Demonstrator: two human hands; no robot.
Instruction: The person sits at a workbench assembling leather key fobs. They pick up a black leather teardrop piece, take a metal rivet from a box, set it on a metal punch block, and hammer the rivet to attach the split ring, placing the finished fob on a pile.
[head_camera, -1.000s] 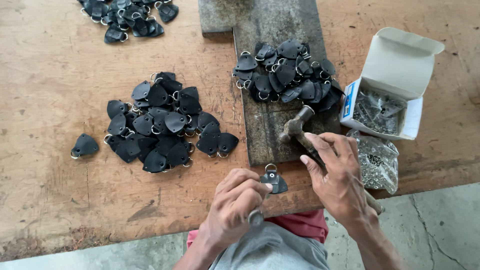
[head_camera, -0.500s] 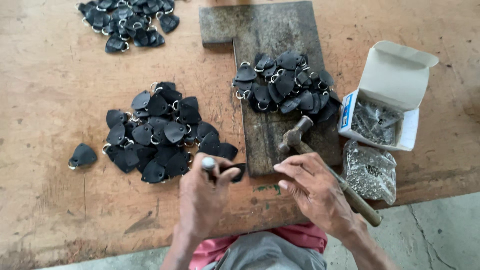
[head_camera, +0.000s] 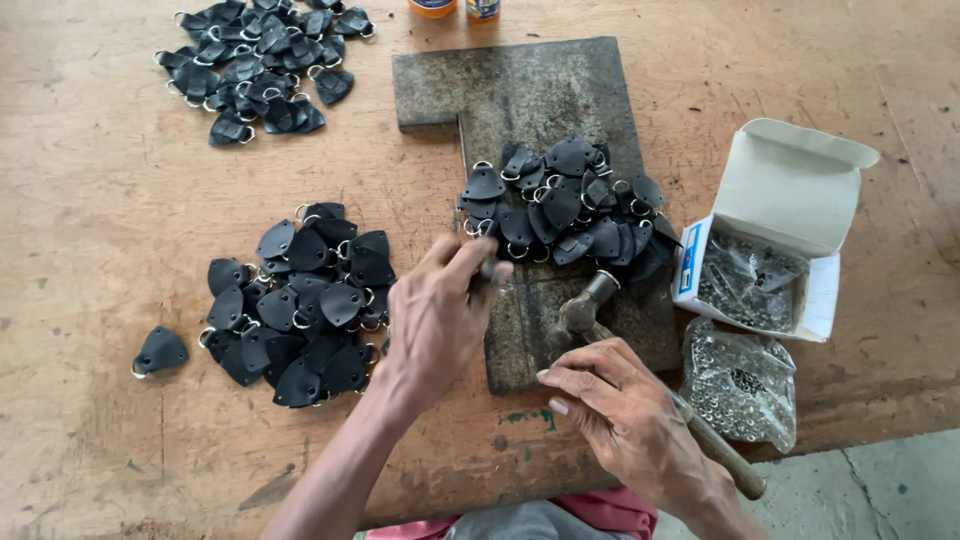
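My left hand (head_camera: 435, 315) reaches over the near edge of a pile of black leather tabs with metal rings (head_camera: 565, 205) on a dark metal block (head_camera: 530, 90). Its fingertips are pinched on a small dark piece (head_camera: 490, 268) that I cannot identify. My right hand (head_camera: 620, 415) lies over the wooden handle of a hammer (head_camera: 580, 312), whose head rests on the block just below the pile. A second pile of tabs (head_camera: 305, 305) lies left of my left hand.
A third pile of tabs (head_camera: 260, 70) lies at the far left, and a single tab (head_camera: 160, 350) at the left. An open white box of rivets (head_camera: 760, 270) and a plastic bag of rivets (head_camera: 740, 385) stand right. Two bottles (head_camera: 455, 6) stand at the far edge. The wooden table (head_camera: 100, 200) ends near me.
My left hand carried a tab from the block's near edge to the left pile, then moved right and forward to the pile on the block. My right hand stayed on the hammer.
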